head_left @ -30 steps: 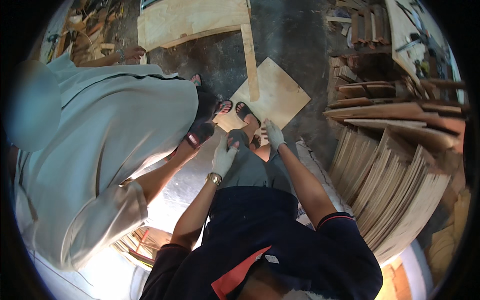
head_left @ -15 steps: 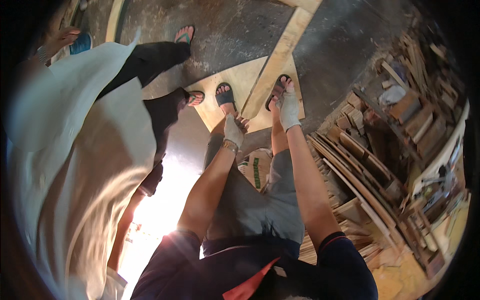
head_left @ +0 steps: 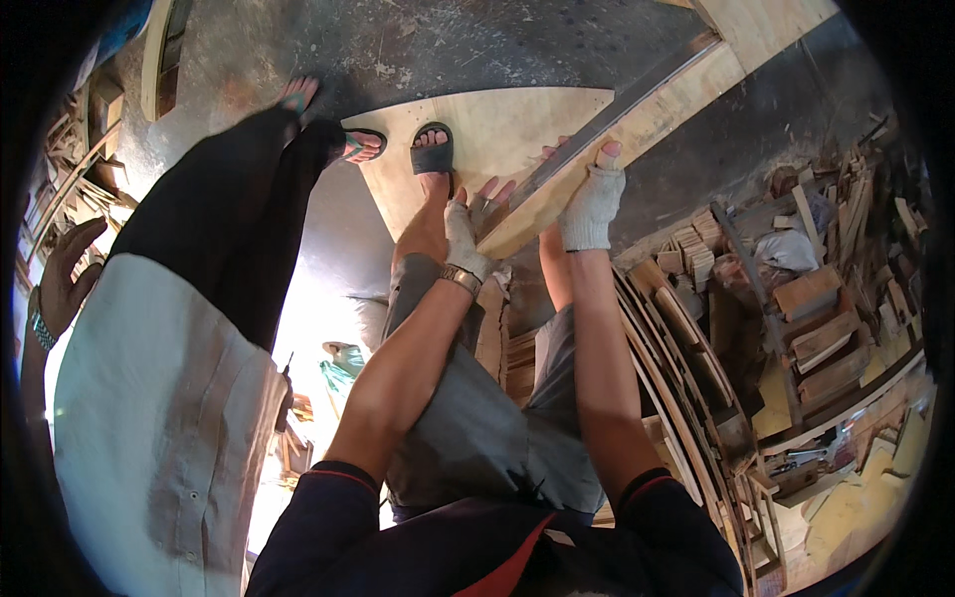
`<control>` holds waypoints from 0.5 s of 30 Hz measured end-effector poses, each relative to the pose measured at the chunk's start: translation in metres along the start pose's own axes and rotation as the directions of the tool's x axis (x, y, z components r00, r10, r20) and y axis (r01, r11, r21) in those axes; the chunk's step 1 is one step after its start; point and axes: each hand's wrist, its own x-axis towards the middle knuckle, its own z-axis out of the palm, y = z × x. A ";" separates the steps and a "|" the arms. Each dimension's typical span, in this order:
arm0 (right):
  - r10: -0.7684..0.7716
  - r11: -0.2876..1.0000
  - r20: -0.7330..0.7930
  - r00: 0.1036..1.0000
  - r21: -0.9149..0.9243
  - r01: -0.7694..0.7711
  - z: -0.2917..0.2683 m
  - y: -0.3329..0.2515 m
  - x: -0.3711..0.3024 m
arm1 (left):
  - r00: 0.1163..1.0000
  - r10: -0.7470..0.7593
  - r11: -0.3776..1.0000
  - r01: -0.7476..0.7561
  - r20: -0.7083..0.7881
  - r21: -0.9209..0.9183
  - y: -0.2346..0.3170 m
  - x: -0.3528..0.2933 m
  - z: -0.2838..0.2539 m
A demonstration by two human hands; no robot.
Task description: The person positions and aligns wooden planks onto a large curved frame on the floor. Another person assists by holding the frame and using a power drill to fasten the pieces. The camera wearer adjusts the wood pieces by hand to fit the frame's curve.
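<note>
Both my hands wear pale fingerless work gloves. My left hand [head_left: 470, 224] grips the near end of a long wooden board [head_left: 637, 124], fingers spread over its edge. My right hand [head_left: 592, 204] clasps the same board a little further along, fingers curled over its top. The board runs up and to the right. Under it lies a fan-shaped plywood sheet [head_left: 497, 134] on the floor, with my sandalled foot [head_left: 433, 149] standing on it.
Another person in a light shirt and dark trousers [head_left: 214, 229] stands close on my left, one foot [head_left: 360, 145] at the sheet's edge. Curved plywood strips [head_left: 676, 358] are stacked at my right. Wood offcuts [head_left: 816, 298] pile up on the far right, and more timber [head_left: 80, 169] on the left.
The view has swung round. My hands have gone from hovering near the plywood sheet to gripping the long board's near end. The other person has straightened up.
</note>
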 end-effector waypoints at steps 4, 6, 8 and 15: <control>0.030 0.997 0.002 1.000 0.075 -0.030 0.000 0.003 -0.002 | 0.998 -0.058 0.997 0.058 0.013 -0.056 0.002 0.001 -0.004; 0.041 0.998 -0.040 0.998 0.057 -0.039 0.002 0.002 -0.004 | 0.999 -0.047 0.999 0.047 -0.002 0.000 0.001 0.001 -0.005; 0.005 0.998 -0.032 0.999 -0.069 -0.007 0.003 0.002 -0.006 | 0.999 -0.049 0.999 0.048 0.005 0.019 0.002 0.003 -0.006; -0.009 1.000 -0.023 1.000 -0.011 0.009 0.005 -0.001 -0.005 | 0.981 -0.184 0.945 0.160 0.057 0.286 0.008 0.020 -0.027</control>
